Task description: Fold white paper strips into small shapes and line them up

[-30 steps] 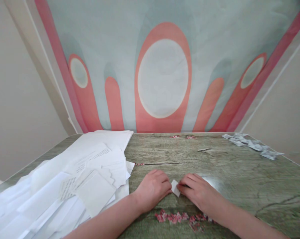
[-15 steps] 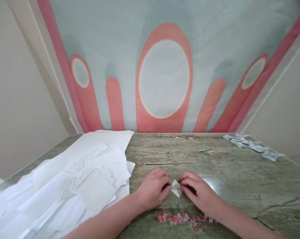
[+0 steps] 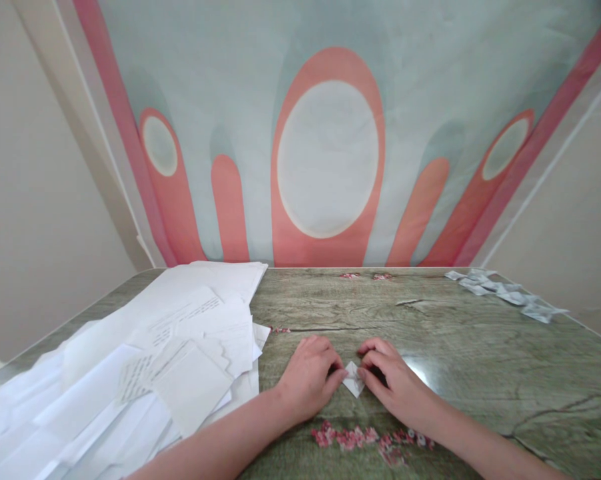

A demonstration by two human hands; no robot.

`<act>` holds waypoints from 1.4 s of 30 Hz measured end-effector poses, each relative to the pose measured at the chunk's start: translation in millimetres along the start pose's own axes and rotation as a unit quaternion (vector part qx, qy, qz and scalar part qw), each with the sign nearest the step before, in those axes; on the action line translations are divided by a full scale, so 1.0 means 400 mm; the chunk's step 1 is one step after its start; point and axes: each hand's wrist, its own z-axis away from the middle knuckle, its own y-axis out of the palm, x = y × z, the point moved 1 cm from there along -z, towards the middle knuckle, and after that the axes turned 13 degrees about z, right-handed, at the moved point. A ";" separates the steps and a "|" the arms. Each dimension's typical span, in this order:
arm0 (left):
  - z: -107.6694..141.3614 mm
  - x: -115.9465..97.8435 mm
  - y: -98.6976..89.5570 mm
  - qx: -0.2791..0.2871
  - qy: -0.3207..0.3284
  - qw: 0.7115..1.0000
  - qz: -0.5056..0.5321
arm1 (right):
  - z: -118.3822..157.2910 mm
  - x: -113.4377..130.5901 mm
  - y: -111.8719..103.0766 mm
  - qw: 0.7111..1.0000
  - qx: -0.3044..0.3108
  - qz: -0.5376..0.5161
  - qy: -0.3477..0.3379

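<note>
A small folded white paper [image 3: 353,381] lies on the wood-patterned table between my two hands. The fingertips of my left hand [image 3: 314,375] are pinched together on its left corner. On the opposite side, my right hand [image 3: 391,379] grips the paper's right corner between thumb and fingers. Creases show across the paper's top face. Part of each side corner is hidden under my fingertips.
Loose white sheets [image 3: 95,373] are heaped on the left, with a square paper [image 3: 193,385] on top. Several small folded papers [image 3: 505,292] lie near the far right edge. A patterned backdrop [image 3: 330,157] rises behind the table [image 3: 470,347].
My right hand's fingers have shifted slightly left, further over the paper's corner. The rest looks nearly the same.
</note>
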 end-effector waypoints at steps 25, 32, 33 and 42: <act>0.000 -0.014 0.018 -0.023 -0.034 0.996 -0.081 | -0.003 -0.009 0.013 0.997 0.006 0.072 0.031; -0.002 -0.016 0.016 -0.019 -0.034 0.996 -0.077 | -0.001 -0.009 0.012 0.996 0.011 0.077 0.032; -0.002 -0.015 0.016 -0.019 -0.035 0.996 -0.076 | -0.001 -0.007 0.010 0.996 0.011 0.078 0.032; -0.001 -0.019 0.015 -0.022 -0.013 0.997 -0.071 | -0.006 -0.006 0.011 0.995 0.016 0.087 0.037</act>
